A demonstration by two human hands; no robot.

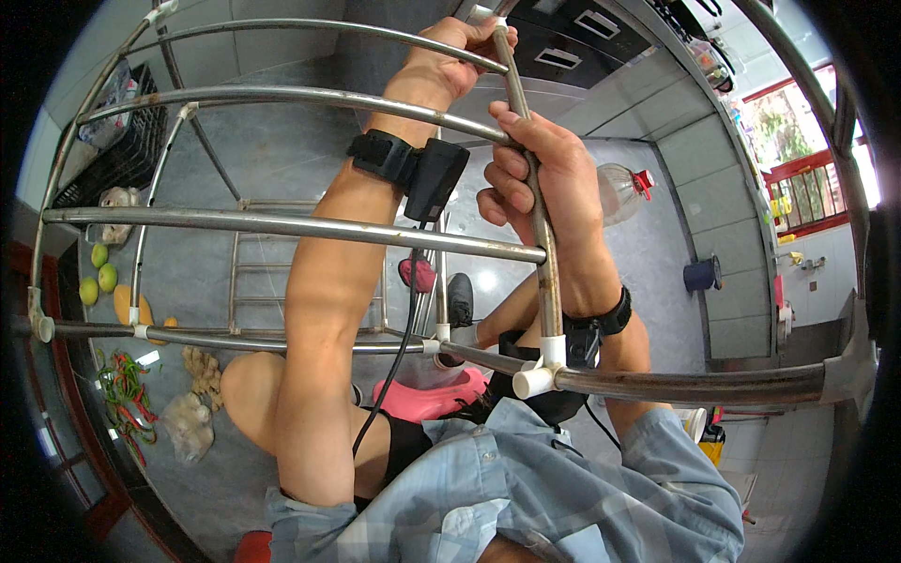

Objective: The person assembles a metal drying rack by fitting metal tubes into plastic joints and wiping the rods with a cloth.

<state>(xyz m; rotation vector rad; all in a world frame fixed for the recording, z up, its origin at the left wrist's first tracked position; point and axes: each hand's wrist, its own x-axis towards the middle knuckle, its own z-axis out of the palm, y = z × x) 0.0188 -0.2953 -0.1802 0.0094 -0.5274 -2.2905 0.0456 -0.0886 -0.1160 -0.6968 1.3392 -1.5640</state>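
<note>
A metal tube rack frame [291, 228] with white plastic joints spans the view in front of me, its several rungs running left to right. At the far end, my left hand [460, 56] has its fingers closed around the frame's side tube next to a white corner joint [486, 16]. Nearer to me, my right hand [558, 174] wraps round that same side tube [542, 220], its thumb lying along it. A white T-shaped joint [544, 368] sits at the tube's near end. Both wrists carry black strapped devices, and a cable hangs from the left one.
Green mangoes [99, 272], chillies [127, 399], ginger [202, 373] and a plastic bag [188, 424] lie on the left floor. A black crate [131, 141] stands farther back. A pink stool [427, 397] is beneath me. Right, a clear bottle [615, 192] rests near tiled cabinets.
</note>
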